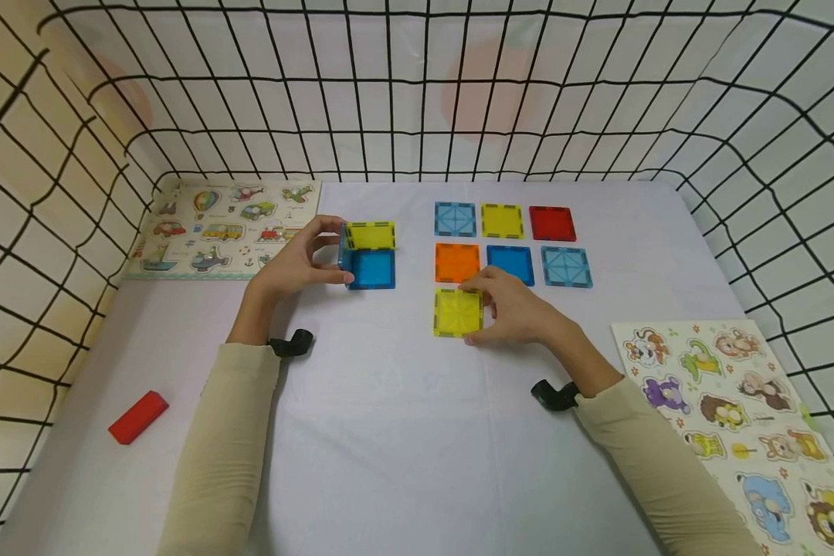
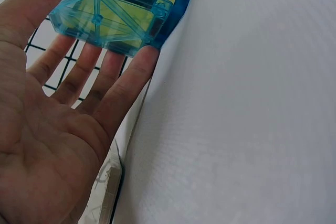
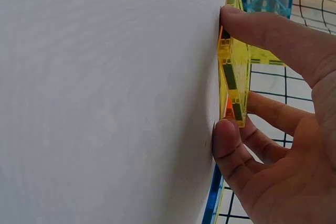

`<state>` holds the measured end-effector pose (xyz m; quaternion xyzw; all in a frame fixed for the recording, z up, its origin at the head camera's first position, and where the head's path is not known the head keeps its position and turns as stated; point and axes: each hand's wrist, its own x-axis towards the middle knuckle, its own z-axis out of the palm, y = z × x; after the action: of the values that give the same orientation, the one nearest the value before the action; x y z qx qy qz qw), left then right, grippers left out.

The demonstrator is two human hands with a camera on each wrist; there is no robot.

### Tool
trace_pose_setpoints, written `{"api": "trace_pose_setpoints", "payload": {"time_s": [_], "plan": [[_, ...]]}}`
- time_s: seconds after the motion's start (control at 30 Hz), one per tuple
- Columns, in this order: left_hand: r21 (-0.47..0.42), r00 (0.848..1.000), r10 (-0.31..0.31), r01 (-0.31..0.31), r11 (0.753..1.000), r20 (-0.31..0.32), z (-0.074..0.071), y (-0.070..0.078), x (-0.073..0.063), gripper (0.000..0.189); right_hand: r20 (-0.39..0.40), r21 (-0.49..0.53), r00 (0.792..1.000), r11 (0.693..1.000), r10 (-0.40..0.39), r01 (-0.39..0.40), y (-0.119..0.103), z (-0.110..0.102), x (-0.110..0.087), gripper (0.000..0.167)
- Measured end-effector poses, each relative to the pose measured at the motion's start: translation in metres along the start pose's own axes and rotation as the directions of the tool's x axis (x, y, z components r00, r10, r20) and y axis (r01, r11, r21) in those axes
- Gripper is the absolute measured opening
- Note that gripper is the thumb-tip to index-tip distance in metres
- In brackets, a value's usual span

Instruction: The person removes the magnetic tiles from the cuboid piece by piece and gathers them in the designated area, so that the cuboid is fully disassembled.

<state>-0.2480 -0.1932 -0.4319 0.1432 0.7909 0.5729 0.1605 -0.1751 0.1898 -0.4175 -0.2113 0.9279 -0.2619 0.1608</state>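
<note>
My left hand (image 1: 293,259) holds an upright light-blue magnetic tile (image 2: 113,17) by its edges, thumb at the near side and fingers at the far side. That tile stands at the left edge of a flat blue tile (image 1: 374,270), with a yellow tile (image 1: 371,235) upright along the back. Between thumb and fingers, my right hand (image 1: 517,309) pinches a yellow square tile (image 1: 457,313) at its near and far edges. In the right wrist view this yellow tile (image 3: 239,72) is seen edge-on, close to the white surface.
Behind my right hand lie orange (image 1: 457,262), dark blue (image 1: 510,264), red (image 1: 552,224), yellow (image 1: 502,221) and light-blue tiles (image 1: 566,267). Picture puzzle boards lie at back left (image 1: 215,259) and right (image 1: 723,386). A red block (image 1: 138,418) sits left; black mesh (image 1: 417,100) surrounds the table.
</note>
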Motion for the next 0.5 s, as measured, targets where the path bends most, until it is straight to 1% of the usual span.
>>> {"api": "trace_pose_setpoints", "payload": {"time_s": [0.3, 0.5], "plan": [[0.013, 1.000, -0.003, 0.003, 1.000, -0.003, -0.0007, -0.0012, 0.0014, 0.084, 0.010, 0.003, 1.000, 1.000, 0.009, -0.009, 0.0005, -0.0007, -0.0003, 0.083], [0.010, 1.000, -0.014, 0.014, 1.000, -0.006, -0.0002, -0.0003, 0.0003, 0.083, -0.005, 0.017, 1.000, 1.000, 0.009, -0.009, 0.0014, -0.0028, 0.0008, 0.081]]}}
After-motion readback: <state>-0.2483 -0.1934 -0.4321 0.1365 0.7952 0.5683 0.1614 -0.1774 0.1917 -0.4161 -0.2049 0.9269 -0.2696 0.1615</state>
